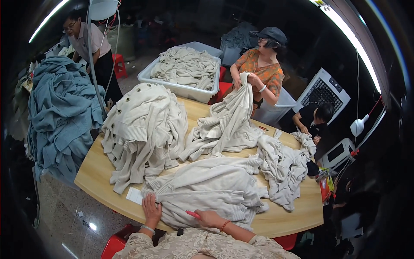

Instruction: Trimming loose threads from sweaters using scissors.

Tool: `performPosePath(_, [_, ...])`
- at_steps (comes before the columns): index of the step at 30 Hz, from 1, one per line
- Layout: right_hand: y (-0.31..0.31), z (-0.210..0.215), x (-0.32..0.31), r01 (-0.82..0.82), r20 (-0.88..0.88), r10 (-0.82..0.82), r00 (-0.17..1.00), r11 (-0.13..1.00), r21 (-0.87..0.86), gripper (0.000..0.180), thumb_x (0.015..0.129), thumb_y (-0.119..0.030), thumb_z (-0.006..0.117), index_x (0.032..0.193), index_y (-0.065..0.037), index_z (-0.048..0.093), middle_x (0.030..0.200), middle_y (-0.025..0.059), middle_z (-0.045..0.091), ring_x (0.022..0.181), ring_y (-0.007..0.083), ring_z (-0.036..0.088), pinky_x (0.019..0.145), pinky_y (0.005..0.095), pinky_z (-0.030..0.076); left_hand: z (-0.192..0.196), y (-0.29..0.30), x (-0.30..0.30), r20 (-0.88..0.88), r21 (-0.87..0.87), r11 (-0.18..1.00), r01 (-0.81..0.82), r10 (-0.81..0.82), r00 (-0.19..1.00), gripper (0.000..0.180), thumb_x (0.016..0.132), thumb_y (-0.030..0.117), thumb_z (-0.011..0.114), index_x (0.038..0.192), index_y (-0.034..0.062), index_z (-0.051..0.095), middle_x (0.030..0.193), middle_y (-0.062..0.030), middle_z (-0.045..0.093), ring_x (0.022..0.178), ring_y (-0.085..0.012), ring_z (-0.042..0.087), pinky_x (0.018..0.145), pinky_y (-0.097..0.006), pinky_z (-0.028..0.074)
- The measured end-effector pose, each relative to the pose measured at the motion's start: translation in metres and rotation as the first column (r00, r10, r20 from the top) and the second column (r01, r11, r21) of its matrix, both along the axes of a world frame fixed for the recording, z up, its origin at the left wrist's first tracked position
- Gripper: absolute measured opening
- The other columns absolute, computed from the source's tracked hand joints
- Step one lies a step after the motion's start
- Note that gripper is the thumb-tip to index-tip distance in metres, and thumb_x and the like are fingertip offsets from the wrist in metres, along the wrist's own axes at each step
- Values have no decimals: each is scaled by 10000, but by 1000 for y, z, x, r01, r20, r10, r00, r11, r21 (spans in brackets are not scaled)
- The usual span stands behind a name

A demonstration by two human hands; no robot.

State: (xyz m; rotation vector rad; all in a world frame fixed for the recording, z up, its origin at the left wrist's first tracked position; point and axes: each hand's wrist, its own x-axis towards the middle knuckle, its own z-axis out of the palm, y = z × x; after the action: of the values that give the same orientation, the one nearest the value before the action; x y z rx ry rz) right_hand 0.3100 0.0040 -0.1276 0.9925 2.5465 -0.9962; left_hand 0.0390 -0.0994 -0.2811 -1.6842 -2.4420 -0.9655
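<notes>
A: Left hand (152, 210)?
B: Palm down, fingers extended away from the torso, thumb set apart. Left wrist (147, 229) roughly in line with the hand.
A: Right hand (210, 219)?
B: Back upward, fingers curled in a grip, pointing left. Right forearm (240, 233) slants in from lower right.
A: Spacing?
B: Hands apart, not touching.

Garment workshop: cream knitwear (207, 185) heaped across table (302, 211), crammed bin (194, 95), co-workers (271, 71) handling pieces
</notes>
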Motion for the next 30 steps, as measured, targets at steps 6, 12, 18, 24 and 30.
performPosePath(6, [8, 8, 13, 243, -154, -245, 957, 970, -34, 352, 896, -295, 607, 1186, -106, 545, 1077, 205, 614, 985, 413, 601, 820, 486, 474, 2, -1, -1, -4, -9, 1000, -3, 3, 1000, 664, 807, 241, 639, 1393, 46, 396, 1428, -191, 407, 1337, -362, 362, 1131, -546, 215])
performPosePath(12, [21, -8, 28, 392, -118, -389, 914, 920, 4, 334, 905, -321, 600, 1134, -81, 566, 1089, 217, 578, 972, 435, 587, 829, 488, 471, 4, 0, 0, -13, -10, 1000, -5, 5, 1000, 659, 807, 235, 628, 1388, 31, 394, 1432, -189, 404, 1341, -359, 358, 1135, -542, 209])
performPosePath(18, [33, -25, 30, 364, -220, -362, 906, 931, -31, 332, 887, -305, 604, 1102, -53, 599, 1104, 224, 596, 971, 417, 596, 847, 456, 474, 7, 1, 0, -25, -6, 1000, 5, -5, 1000, 658, 807, 227, 620, 1387, 24, 386, 1427, -193, 403, 1342, -362, 355, 1134, -545, 208])
performPosePath(24, [48, -36, 33, 305, -236, -322, 917, 946, -107, 345, 877, -308, 596, 1097, -43, 611, 1001, 225, 654, 951, 396, 613, 826, 443, 475, 6, -1, 2, -10, -26, 1000, 11, -12, 1000, 673, 801, 224, 624, 1393, 23, 375, 1419, -205, 401, 1343, -373, 346, 1134, -550, 204])
performPosePath(30, [47, -43, 35, 326, -232, -348, 908, 937, -129, 379, 863, -322, 579, 1114, -40, 614, 1033, 228, 656, 983, 403, 612, 850, 441, 472, 5, -2, 1, -10, -35, 999, 13, -13, 1000, 688, 798, 225, 623, 1402, 20, 364, 1412, -206, 404, 1343, -375, 345, 1137, -552, 200])
